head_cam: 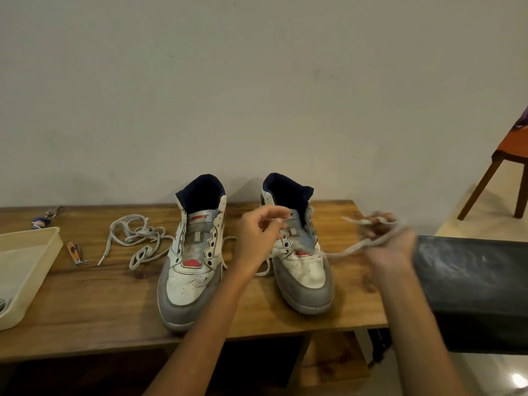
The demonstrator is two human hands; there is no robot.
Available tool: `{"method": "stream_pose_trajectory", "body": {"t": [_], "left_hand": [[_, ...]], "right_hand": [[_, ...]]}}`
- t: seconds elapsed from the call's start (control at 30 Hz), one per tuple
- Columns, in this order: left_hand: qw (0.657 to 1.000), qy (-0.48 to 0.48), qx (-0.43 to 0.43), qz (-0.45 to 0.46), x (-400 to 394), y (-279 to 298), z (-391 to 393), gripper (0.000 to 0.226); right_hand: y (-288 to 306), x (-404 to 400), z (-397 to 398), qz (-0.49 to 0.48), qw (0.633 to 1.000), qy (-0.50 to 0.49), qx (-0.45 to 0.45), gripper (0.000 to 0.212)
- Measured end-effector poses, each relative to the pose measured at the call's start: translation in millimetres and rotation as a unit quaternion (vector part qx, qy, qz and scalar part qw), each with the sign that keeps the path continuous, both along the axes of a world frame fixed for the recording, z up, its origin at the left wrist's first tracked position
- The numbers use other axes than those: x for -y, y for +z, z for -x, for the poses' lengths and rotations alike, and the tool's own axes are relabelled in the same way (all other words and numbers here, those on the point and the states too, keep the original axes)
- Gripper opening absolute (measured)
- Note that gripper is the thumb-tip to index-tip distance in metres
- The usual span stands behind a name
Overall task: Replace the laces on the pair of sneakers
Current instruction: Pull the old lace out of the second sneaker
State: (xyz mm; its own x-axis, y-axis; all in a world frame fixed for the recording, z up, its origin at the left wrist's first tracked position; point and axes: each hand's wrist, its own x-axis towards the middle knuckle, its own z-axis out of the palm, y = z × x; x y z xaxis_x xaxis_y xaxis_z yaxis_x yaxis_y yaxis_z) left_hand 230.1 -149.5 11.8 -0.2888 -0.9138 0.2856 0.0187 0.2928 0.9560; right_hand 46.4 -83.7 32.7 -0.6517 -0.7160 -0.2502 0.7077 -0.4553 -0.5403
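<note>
**A:** so where's everything sitting?

**B:** two white-and-grey high-top sneakers with navy lining stand toes toward the camera on the brown wooden table (85, 318). The left sneaker (192, 261) has bare eyelets. Its loose pale grey shoelace (137, 238) lies in a tangle at its 9 o'clock.

**A:** and the hands?

**B:** left hand (258, 235) hovers between the shoes, at 9 o'clock of the right sneaker (300, 252), fingers loosely curled. Can't tell if it's pinching anything. Right hand (391, 244) is at 3 o'clock of that shoe, blurry, fingers wrapped round a bunched grey lace (347, 251) that runs back toward the shoe.

**A:** other stuff?

**B:** cream plastic tray (25, 270) at the far 9 o'clock edge, small orange nail clipper (75, 251) just beside it, wooden chair (503, 167) up at 2 o'clock.
</note>
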Motion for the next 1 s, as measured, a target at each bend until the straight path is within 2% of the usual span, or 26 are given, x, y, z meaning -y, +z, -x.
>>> {"method": "stream_pose_trajectory", "body": {"t": [0.07, 0.1, 0.13, 0.17, 0.2, 0.23, 0.27, 0.3, 0.33, 0.43, 0.53, 0.57, 0.6, 0.7, 0.73, 0.8, 0.87, 0.93, 1.0], "left_hand": [[0.99, 0.067, 0.113, 0.052, 6.4, -14.2, -0.6, 0.029], [0.982, 0.07, 0.158, 0.076, 7.8, -18.4, 1.5, 0.03], [0.971, 0.061, 0.204, 0.104, 8.1, -21.6, 5.3, 0.031], [0.955, 0.047, 0.258, 0.138, 7.1, -23.3, 9.0, 0.032], [0.932, 0.034, 0.317, 0.175, 5.4, -23.7, 12.1, 0.033], [0.908, 0.024, 0.364, 0.206, 3.3, -25.4, 15.2, 0.034], [0.889, 0.019, 0.398, 0.226, 0.8, -25.9, 16.8, 0.034], [0.882, 0.019, 0.414, 0.225, -1.3, -25.8, 17.7, 0.033], [0.88, 0.02, 0.423, 0.217, -2.9, -25.8, 18.3, 0.032], [0.867, 0.02, 0.444, 0.227, -2.2, -28.9, 18.6, 0.034], [0.885, 0.028, 0.411, 0.219, 0.3, -30.4, 16.1, 0.03], [0.878, 0.034, 0.418, 0.231, 0.1, -30.7, 15.7, 0.028], [0.877, 0.037, 0.419, 0.233, 0.3, -31.5, 15.4, 0.026], [0.903, 0.026, 0.385, 0.189, 1.8, -29.4, 16.6, 0.023], [0.899, 0.027, 0.388, 0.2, 3.8, -29.6, 17.2, 0.02], [0.905, 0.018, 0.373, 0.203, 7.9, -33.2, 16.6, 0.022], [0.912, 0.006, 0.348, 0.219, 9.7, -36.2, 16.7, 0.028], [0.892, 0.015, 0.366, 0.264, 12.8, -40.1, 17.5, 0.033], [0.894, 0.015, 0.363, 0.263, 17.0, -44.0, 16.6, 0.036]], "right_hand": [[9.2, -9.2, 18.6, -0.037, 0.987, -0.099, -0.123, 0.025], [12.6, -10.6, 20.9, -0.081, 0.961, -0.127, -0.23, 0.027], [14.0, -9.5, 18.1, -0.135, 0.916, -0.128, -0.354, 0.026], [13.0, -6.4, 10.3, -0.191, 0.849, -0.096, -0.483, 0.024], [7.4, -2.2, 0.2, -0.242, 0.756, -0.038, -0.607, 0.025], [-1.2, 1.8, -9.1, -0.285, 0.646, 0.027, -0.708, 0.025], [-9.8, 5.7, -18.0, -0.313, 0.549, 0.081, -0.771, 0.023], [-17.0, 9.2, -25.2, -0.322, 0.484, 0.122, -0.804, 0.023], [-21.9, 11.3, -31.8, -0.318, 0.451, 0.149, -0.82, 0.026], [-30.3, 15.7, -37.5, -0.311, 0.416, 0.165, -0.838, 0.043], [-36.0, 16.8, -39.4, -0.325, 0.389, 0.157, -0.847, 0.037], [-37.4, 16.4, -40.9, -0.33, 0.4, 0.157, -0.84, 0.035], [-38.7, 16.2, -41.7, -0.33, 0.428, 0.155, -0.827, 0.032], [-38.5, 15.6, -39.4, -0.311, 0.54, 0.161, -0.765, 0.017], [-38.2, 15.5, -38.5, -0.309, 0.553, 0.164, -0.756, 0.015], [-38.3, 15.5, -40.4, -0.314, 0.539, 0.155, -0.766, 0.016], [-40.0, 16.5, -44.2, -0.317, 0.496, 0.141, -0.796, 0.018], [-42.7, 18.3, -46.8, -0.31, 0.45, 0.141, -0.826, 0.021], [-44.8, 19.6, -49.0, -0.305, 0.424, 0.132, -0.843, 0.024]]}}
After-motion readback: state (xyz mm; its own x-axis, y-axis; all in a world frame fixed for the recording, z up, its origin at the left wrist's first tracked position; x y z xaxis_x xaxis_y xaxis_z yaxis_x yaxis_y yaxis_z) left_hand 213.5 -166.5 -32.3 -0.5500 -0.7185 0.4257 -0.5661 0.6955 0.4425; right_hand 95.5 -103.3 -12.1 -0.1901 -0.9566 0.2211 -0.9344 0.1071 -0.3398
